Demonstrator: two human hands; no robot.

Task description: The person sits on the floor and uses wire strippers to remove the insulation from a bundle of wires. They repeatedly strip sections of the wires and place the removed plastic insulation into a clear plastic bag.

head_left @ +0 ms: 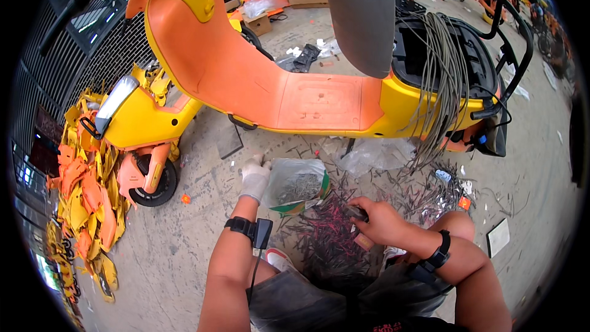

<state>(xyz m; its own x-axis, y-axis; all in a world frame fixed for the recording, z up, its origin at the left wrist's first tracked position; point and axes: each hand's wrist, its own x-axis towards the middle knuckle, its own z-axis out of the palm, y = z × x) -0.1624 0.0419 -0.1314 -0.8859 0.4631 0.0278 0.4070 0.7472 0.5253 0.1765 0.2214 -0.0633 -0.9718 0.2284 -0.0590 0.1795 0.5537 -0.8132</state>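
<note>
In a whitish glove, my left hand [254,177] is at the left rim of a pale bucket-like container [284,172], its fingers closed on the edge. Small grey bits [301,188] lie inside it, too fine to name; green and red show on its lower side. My bare right hand [382,224] pinches a small dark object [356,213], whose kind I cannot make out. Below that hand is a reddish-brown piece [364,242]. Under and around it spreads a pile of black and pink cut strips [329,227], between my feet.
An orange and yellow scooter [319,101] stands just ahead, grey cable [444,61] draped over its rear. Yellow and orange panels [92,209] are heaped at the left. Clear plastic [378,157] lies beneath the scooter. A flat white tile [498,237] is at the right.
</note>
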